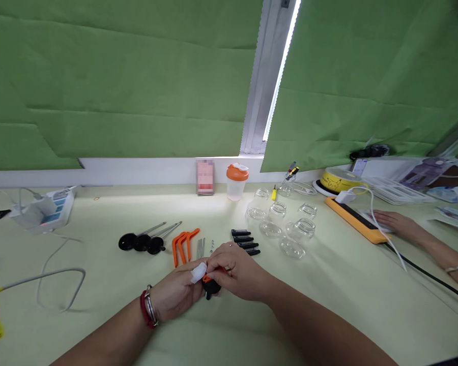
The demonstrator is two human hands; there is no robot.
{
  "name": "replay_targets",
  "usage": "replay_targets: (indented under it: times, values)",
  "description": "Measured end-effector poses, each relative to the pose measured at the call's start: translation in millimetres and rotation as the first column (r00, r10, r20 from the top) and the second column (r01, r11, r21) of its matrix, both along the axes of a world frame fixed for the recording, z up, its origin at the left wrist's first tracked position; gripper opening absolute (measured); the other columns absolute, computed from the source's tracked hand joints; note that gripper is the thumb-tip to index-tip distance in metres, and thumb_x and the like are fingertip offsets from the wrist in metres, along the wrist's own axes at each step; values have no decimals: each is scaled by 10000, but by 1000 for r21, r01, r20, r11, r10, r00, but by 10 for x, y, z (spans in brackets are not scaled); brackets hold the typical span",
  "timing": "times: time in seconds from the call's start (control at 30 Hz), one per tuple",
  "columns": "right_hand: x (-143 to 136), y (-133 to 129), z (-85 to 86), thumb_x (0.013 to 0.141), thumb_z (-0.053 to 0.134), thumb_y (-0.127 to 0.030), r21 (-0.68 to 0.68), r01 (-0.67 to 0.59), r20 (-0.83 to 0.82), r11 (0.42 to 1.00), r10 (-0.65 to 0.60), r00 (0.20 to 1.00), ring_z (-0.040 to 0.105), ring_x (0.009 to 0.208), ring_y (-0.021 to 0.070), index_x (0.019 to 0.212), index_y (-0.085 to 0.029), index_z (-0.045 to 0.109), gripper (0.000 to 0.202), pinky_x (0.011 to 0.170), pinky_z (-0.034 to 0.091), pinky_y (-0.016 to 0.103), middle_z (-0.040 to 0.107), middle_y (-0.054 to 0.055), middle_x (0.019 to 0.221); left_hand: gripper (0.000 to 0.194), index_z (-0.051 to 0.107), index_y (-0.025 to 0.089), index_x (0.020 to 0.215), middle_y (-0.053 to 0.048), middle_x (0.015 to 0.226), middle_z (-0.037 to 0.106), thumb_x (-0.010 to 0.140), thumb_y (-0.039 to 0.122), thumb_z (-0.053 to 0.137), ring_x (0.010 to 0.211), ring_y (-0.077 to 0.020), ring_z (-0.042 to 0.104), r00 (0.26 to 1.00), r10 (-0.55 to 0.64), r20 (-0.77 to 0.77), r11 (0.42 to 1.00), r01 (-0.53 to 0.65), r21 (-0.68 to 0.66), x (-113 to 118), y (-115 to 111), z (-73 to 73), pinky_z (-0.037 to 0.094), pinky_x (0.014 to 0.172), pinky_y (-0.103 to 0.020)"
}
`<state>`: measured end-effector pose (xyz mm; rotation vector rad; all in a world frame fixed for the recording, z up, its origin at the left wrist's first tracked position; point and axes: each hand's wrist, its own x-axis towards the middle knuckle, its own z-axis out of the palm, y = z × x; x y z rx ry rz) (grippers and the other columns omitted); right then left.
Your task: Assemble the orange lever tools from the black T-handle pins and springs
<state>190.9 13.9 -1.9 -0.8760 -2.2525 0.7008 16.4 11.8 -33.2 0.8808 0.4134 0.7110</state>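
My left hand, its thumb wrapped in white, holds a small black round part with a bit of orange on it. Over that part, my right hand is closed in a pinch at the orange piece; whatever lies between its fingertips is hidden. Just beyond the hands lie several orange crank-shaped handles, thin metal pins and tiny metal bits. Black ribbed pieces are lined up past my right hand. To the left rest black round parts with metal rods.
Several clear glass jars stand right of centre. Behind them are an orange-lidded cup and screwdrivers. An orange power strip with cables lies near another person's hand. A white power strip and grey cable are at left.
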Motion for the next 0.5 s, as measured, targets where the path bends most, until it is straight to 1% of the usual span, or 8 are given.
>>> replay_targets:
  times: [0.13,0.2,0.3,0.4,0.5]
  values:
    - [1,-3,2,792,566,-109,13,2,20,1000,-2,1000,612,831,165,777,-220,648,139,880,375,342,699,-1,800,235,670,162,844,-78,874,579,855,383,590,823,-205,508,1000,4,-9,1000,-4,-5,-8,-1,-9,406,775,-358]
    - [-1,-8,6,785,561,-105,20,7,29,1000,-7,1000,611,822,167,767,-211,638,133,876,376,344,698,5,809,254,663,162,808,-65,812,568,847,403,593,752,-192,517,1000,4,-31,1000,-4,4,-18,-4,-12,414,726,-350]
    - [-6,-18,13,779,547,-100,-1,25,28,1000,-25,999,610,766,155,743,-212,632,145,850,393,325,690,-2,776,325,654,147,777,-58,752,558,851,451,565,670,-183,529,994,1,-106,1000,0,14,-32,-12,-13,423,660,-342]
    - [-12,-26,14,777,543,-112,-32,47,9,998,-46,999,599,710,144,729,-219,638,151,785,419,287,670,-12,714,384,658,126,818,-75,765,573,865,483,525,677,-195,545,987,-4,-159,1000,8,19,-32,-21,-13,437,646,-347]
    - [-22,-28,-4,765,539,-111,-43,76,-12,996,-77,997,590,700,144,728,-218,642,153,737,429,267,665,-9,706,403,654,118,855,-82,807,572,866,497,516,692,-193,546,987,-3,-161,1000,6,19,-23,-25,-7,447,650,-352]
